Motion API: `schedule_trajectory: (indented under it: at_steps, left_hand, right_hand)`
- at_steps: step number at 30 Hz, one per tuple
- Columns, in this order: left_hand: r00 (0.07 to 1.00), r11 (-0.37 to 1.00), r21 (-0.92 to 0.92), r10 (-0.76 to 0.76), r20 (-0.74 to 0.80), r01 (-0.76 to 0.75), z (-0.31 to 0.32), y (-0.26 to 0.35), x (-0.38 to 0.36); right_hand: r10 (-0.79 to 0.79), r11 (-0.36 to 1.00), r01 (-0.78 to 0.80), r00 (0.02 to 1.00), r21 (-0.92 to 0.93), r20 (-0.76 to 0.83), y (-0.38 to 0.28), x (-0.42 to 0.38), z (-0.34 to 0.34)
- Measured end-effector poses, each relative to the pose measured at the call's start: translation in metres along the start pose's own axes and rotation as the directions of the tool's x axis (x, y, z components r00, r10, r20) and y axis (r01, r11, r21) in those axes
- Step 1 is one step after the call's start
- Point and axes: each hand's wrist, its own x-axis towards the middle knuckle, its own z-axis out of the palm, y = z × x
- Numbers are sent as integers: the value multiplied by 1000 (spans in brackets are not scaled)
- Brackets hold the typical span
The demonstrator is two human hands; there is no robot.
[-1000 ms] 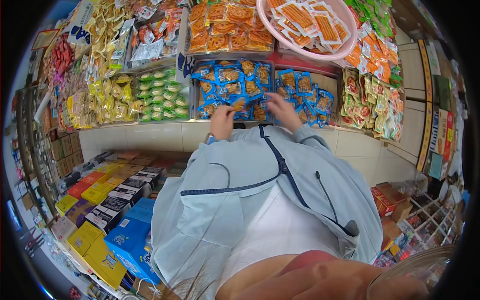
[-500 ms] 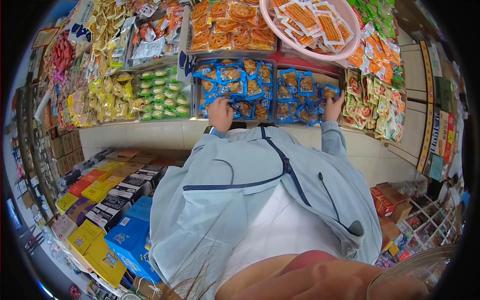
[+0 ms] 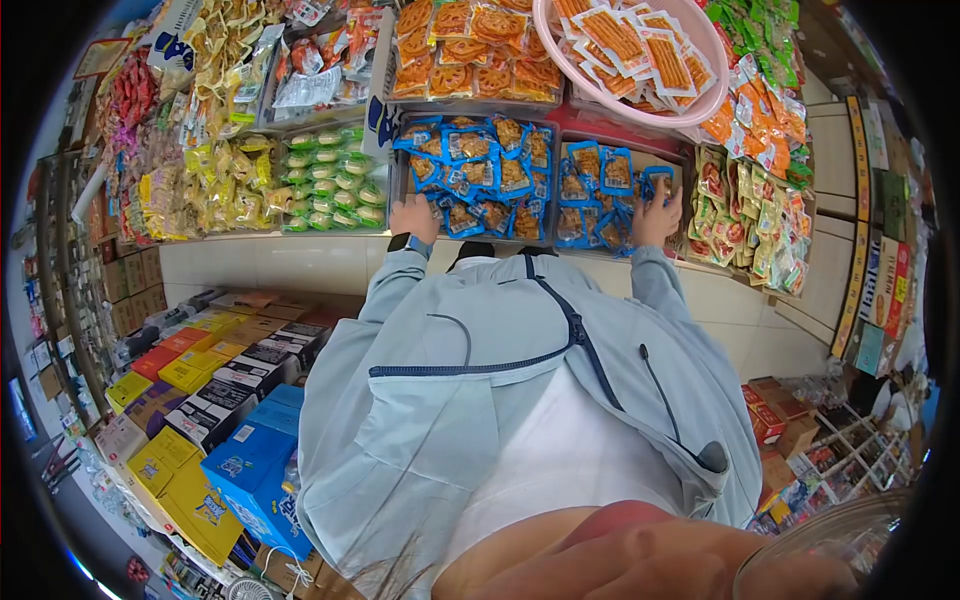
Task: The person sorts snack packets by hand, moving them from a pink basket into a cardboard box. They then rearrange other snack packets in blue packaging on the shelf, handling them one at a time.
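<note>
My right hand [image 3: 656, 218] is closed on a blue snack packet [image 3: 657, 178] at the right side of a bin. More blue packets [image 3: 590, 185] with brown food showing through lie in that bin's left part. At the front left corner of the neighbouring bin is my left hand [image 3: 413, 217], with a watch on its wrist. Its fingertips are hidden, and whether they grip the bin's rim cannot be made out. Beside it, blue packets [image 3: 470, 160] fill this bin.
Left of the bins lie green-and-white packets [image 3: 335, 180] and yellow packets [image 3: 235, 185]. Behind are orange snack packs [image 3: 480, 50] and a pink basin [image 3: 712, 100]. Cream-coloured packets [image 3: 750, 215] lie to the right. Stacked cartons [image 3: 265, 450] stand low on the left.
My left hand has moved left, from over the blue packets to the bin's corner. My right hand, with its packet, has shifted slightly left and turned.
</note>
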Motion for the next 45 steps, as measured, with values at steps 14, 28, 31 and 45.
schedule_trajectory:
  at_steps: [14, 28, 31, 45]
  left_hand:
    - [960, 451, -884, 280, 6, -126, 5, 106, -25]
    - [991, 880, -474, -32, -130, -34, 46, 26, -12]
    - [994, 850, -527, -62, -93, 4, 47, 35, -3]
    - [943, 364, -925, 258, 208, 104, -24, 35, -40]
  right_hand:
    - [-582, 343, -532, 526, 774, 620, -152, -76, -63]
    - [250, 935, -299, 937, 190, 243, 54, -31, -15]
    - [145, 971, -105, 973, -214, 178, 50, -48, 3]
    - [-512, 602, -136, 690, 787, 511, -90, -67, -49]
